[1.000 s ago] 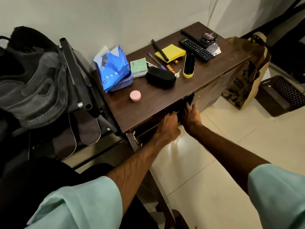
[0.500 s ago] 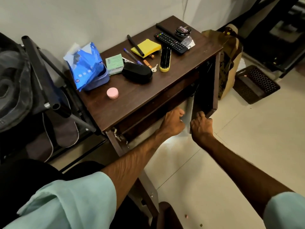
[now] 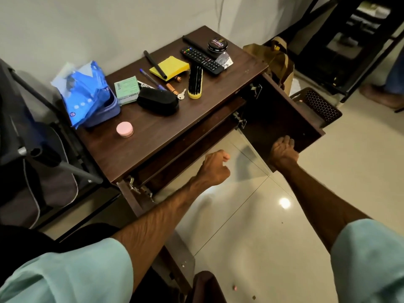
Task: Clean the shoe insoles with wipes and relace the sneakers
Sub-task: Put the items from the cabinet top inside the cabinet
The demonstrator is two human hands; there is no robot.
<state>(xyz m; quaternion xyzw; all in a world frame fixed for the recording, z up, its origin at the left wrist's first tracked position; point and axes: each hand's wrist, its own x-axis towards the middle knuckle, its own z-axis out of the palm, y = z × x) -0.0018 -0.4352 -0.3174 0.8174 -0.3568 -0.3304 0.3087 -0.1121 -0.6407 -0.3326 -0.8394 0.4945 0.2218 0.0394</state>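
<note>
Gripping the free edge of the dark brown wooden cabinet's (image 3: 153,141) right door (image 3: 282,114), which stands swung wide, the right hand (image 3: 284,150) has its fingers hooked over the panel. The left hand (image 3: 215,167) hangs clenched on nothing in front of the cabinet's open front. Inside, only a dark shelf shows, and I cannot tell whether the sneakers are there; none are in sight. The crumpled blue plastic wipes packet (image 3: 85,90) stands in a blue pouch (image 3: 107,111) at the cabinet top's left end. The flat grey pale-edged insoles (image 3: 59,178) lean left of the cabinet under a black tubular frame, long axes roughly upright. Both lie leftward from the hands, so the left hand is the nearer for either. A brown paper bag (image 3: 277,60) and a dark perforated basket (image 3: 321,106) sit past the cabinet's right end, contents unseen.
</note>
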